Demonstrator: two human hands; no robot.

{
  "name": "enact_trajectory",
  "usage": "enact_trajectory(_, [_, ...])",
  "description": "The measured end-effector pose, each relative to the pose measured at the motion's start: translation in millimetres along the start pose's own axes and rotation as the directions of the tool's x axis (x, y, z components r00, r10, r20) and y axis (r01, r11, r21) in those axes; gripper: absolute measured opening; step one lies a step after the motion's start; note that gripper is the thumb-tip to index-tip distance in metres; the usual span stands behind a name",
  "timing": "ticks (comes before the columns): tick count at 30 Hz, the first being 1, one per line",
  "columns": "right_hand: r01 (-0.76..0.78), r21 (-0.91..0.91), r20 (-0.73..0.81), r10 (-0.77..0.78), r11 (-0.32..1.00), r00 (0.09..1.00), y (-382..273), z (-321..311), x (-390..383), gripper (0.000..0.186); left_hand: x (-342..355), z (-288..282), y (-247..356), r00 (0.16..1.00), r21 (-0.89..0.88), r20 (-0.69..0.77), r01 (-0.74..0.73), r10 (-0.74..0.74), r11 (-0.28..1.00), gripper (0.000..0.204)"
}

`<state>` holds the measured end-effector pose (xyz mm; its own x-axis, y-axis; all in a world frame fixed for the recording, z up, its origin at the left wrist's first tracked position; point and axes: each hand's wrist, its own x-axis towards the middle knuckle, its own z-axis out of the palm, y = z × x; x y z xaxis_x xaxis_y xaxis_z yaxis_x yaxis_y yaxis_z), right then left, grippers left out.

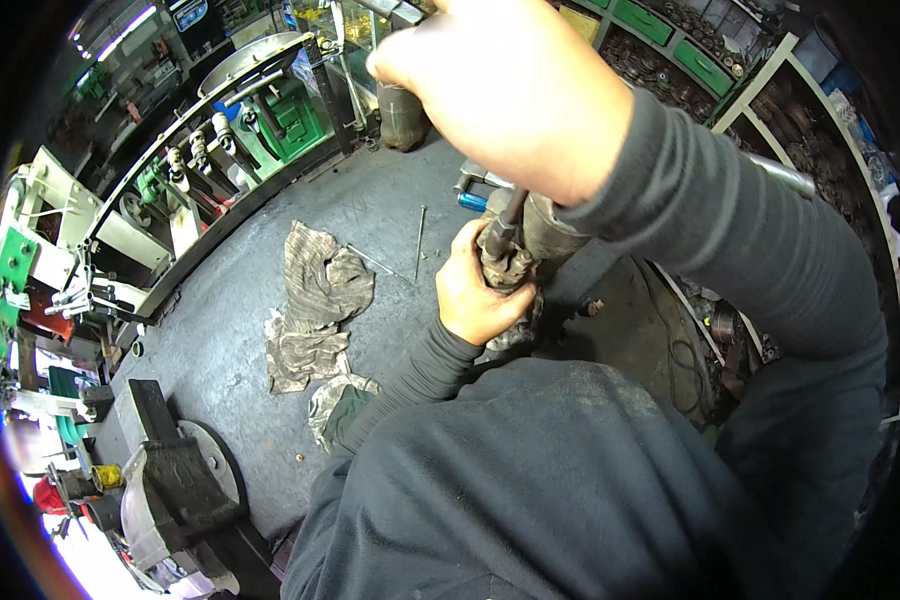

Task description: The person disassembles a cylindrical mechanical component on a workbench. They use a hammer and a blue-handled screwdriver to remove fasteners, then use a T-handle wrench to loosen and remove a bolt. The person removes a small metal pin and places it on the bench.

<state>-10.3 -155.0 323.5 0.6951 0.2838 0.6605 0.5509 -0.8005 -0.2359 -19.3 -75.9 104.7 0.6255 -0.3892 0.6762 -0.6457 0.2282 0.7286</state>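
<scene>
My left hand (475, 295) is wrapped around a dirty, greasy metal part (507, 268) at the bench edge, close to my body. The dark shaft of a socket wrench (508, 222) stands on top of that part, slightly tilted. Above it my right hand (510, 90) is raised close to the camera and curled closed over the wrench's upper end. That end is mostly hidden behind the hand, which is overexposed. Beside the part, a larger grimy metal body (552, 232) shows under my right wrist.
Crumpled striped rags (320, 280) and two thin rods (420, 242) lie on the dark bench (235, 300). A bench vise (175, 490) stands at the near left, a grey cylinder (402, 118) at the back. Tools line the left rack (200, 160); parts shelves (780, 120) stand right.
</scene>
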Motion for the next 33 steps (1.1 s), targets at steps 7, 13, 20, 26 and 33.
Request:
enact_trajectory(7, [0.215,-0.746,0.159,-0.145,0.630,0.977,-7,0,9,0.016,14,-10,55,0.513,0.080,-0.139,-0.847,0.847,0.525,0.065])
enact_trajectory(13, [0.276,-0.831,0.170,-0.252,0.482,0.953,5,9,12,0.022,66,71,59,0.848,0.293,0.336,-0.508,0.410,0.810,0.033])
enact_trajectory(20, [-0.135,0.270,-0.043,0.152,0.953,0.988,-16,-17,-4,0.024,76,139,56,0.982,-0.065,0.000,-0.190,0.191,0.980,0.037])
enact_trajectory(26, [-0.183,0.337,0.111,0.154,0.923,0.982,-30,-29,-6,0.026,75,120,65,0.994,0.358,-0.032,-0.088,0.106,0.929,0.039])
enact_trajectory(33, [-0.223,0.305,0.159,0.181,0.926,0.970,-32,-45,-14,0.028,81,101,84,0.967,0.655,0.254,-0.149,-0.031,0.741,0.041])
